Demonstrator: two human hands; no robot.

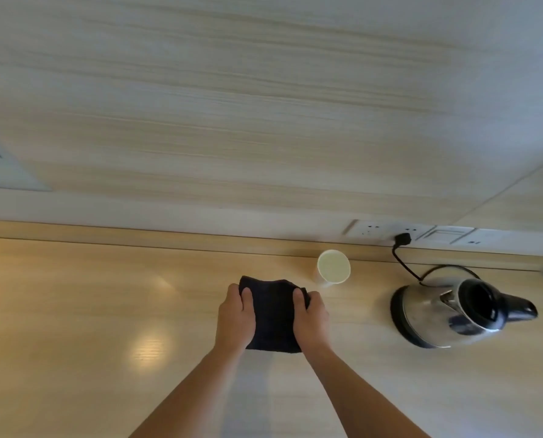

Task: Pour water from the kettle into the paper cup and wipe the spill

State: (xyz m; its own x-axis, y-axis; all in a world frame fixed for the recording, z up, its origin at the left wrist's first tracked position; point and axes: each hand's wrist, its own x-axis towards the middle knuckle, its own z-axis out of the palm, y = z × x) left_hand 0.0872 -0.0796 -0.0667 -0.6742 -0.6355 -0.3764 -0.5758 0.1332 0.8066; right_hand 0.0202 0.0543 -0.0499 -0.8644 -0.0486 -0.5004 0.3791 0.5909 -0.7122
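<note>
Pale wood counter [90,311] runs under a paneled wall, and you work at its middle. Your left hand [235,317] and right hand [311,314] both press a dark cloth [273,314] flat, fingers curled over its far edge. Just right of the cloth and behind it stands the cup [333,267], seemingly filled. Well right of the cloth, the kettle [453,311] sits on its base, plugged in. Pouring looks done; wiping remains, though no spill is visible.
</note>
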